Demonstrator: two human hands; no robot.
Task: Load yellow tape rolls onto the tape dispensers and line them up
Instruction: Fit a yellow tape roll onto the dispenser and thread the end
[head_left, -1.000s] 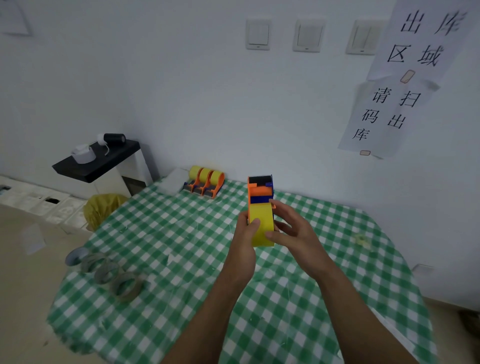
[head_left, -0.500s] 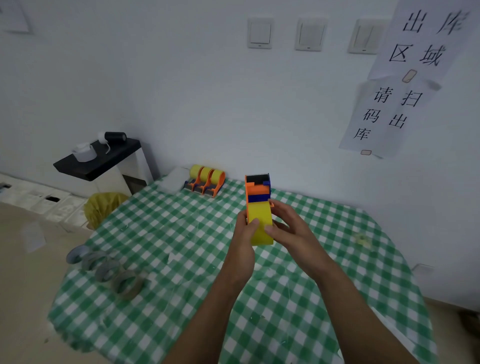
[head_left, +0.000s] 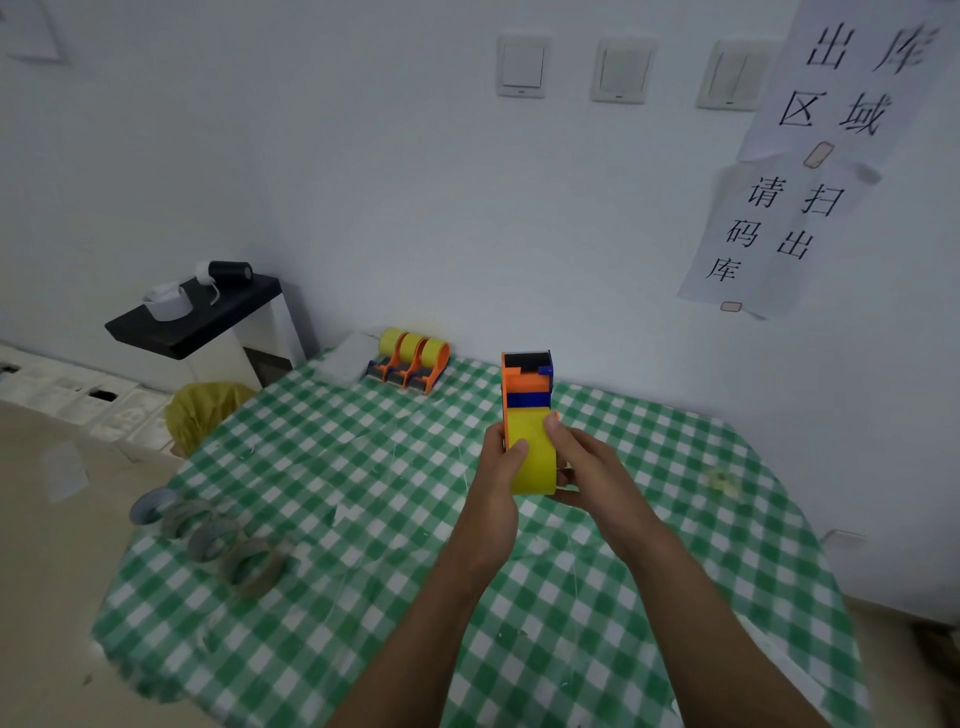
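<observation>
paper signs 出库区域, 请扫码出库 behind dispenser

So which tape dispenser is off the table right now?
The tape dispenser gripped by the left hand and right hand; the loaded dispensers stand in a row on the table, far back.

Dispatch corner of a stockroom, plain and makeshift.
Paper signs taped to the bare white wall at right read 出库区域 and 请扫码出库. Below is a table in green checked cloth, with loaded tape dispensers at its far edge and white boxes along the far-left floor.
</observation>
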